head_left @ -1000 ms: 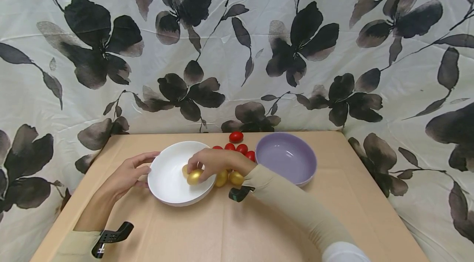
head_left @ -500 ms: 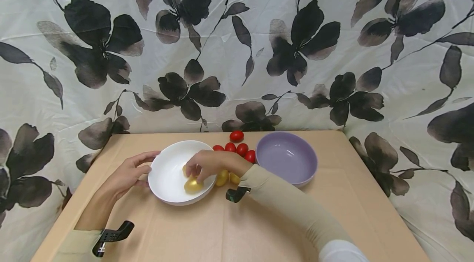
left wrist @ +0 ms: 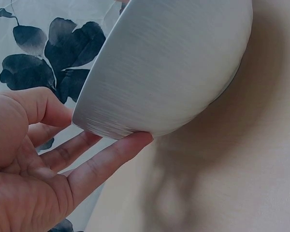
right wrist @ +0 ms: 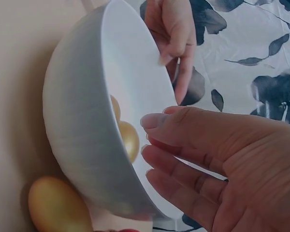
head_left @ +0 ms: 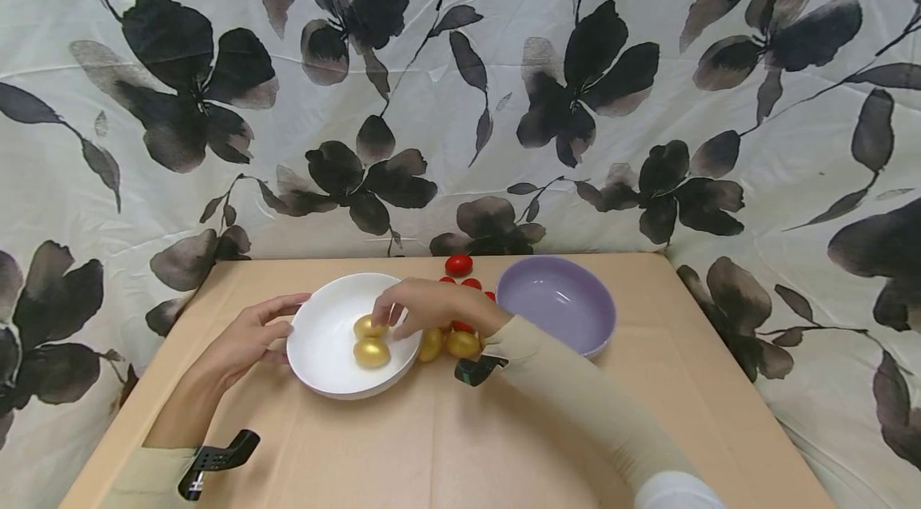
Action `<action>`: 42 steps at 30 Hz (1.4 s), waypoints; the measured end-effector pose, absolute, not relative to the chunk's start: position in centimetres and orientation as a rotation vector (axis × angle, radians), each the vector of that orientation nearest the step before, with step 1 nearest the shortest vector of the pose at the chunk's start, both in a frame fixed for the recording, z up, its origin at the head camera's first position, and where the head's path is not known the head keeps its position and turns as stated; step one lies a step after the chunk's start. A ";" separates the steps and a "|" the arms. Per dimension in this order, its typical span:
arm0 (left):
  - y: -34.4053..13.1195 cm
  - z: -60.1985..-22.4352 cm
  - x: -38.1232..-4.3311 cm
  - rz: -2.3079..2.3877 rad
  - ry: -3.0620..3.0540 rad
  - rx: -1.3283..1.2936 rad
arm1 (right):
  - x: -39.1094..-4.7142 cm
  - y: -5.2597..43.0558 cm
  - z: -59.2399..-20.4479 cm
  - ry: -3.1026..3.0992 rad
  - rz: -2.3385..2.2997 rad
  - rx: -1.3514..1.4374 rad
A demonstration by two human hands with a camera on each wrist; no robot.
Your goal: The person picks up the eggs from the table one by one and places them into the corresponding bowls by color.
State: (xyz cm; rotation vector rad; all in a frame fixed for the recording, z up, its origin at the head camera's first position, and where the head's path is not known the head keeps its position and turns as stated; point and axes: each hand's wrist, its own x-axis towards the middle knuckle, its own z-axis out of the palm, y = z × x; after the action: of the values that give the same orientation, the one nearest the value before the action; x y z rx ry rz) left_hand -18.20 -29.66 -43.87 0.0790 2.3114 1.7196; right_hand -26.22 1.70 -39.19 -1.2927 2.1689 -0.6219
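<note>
A white bowl [head_left: 324, 357] stands on the table, its rim held at the left side by my left hand [head_left: 248, 337]. In the left wrist view the thumb is at the rim and fingertips [left wrist: 137, 141] press the outer wall. Two shiny gold eggs lie inside: a nearer gold egg [head_left: 372, 353] and a farther gold egg [head_left: 366, 327]. My right hand [head_left: 435, 305] hovers over the bowl's right side, fingers loosely bent, nothing between them. The right wrist view shows its fingertips apart from the gold egg [right wrist: 128, 141] in the bowl.
Right of the white bowl lie more gold eggs [head_left: 463, 344], partly behind the right hand. Several red egg-shaped pieces [head_left: 458, 265] sit behind them, some hidden by the wrist. A purple bowl [head_left: 557, 305] stands at the right. Floral cloth hangs behind the table [head_left: 360, 461].
My right hand has let go of the nearer gold egg in the white bowl and moved up and to the right. The left hand stays at the rim.
</note>
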 end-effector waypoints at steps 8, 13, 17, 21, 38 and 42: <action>-29.6 -43.8 -18.1 1.723 2.314 0.083 | -26.6 3.9 -38.3 2.221 -0.680 -1.268; -29.6 -43.9 -18.1 1.727 2.314 0.085 | -26.7 5.2 -38.3 2.235 -0.722 -1.251; -29.7 -43.9 -18.1 1.732 2.314 0.095 | -26.9 6.2 -38.3 2.240 -0.749 -1.239; -29.6 -43.9 -18.0 1.738 2.317 0.105 | -26.9 7.0 -38.3 2.255 -0.753 -1.239; -29.6 -44.0 -18.0 1.745 2.318 0.106 | -26.1 9.8 -39.5 2.316 -0.718 -1.112; -29.6 -44.0 -18.0 1.747 2.316 0.106 | -25.9 10.2 -39.9 2.315 -0.716 -1.100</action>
State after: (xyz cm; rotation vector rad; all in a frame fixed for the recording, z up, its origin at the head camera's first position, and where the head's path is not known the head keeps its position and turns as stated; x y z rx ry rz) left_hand -17.96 -29.63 -43.98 0.1059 2.3159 1.7467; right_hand -25.88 10.23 -39.91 -1.0997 2.3147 -0.7157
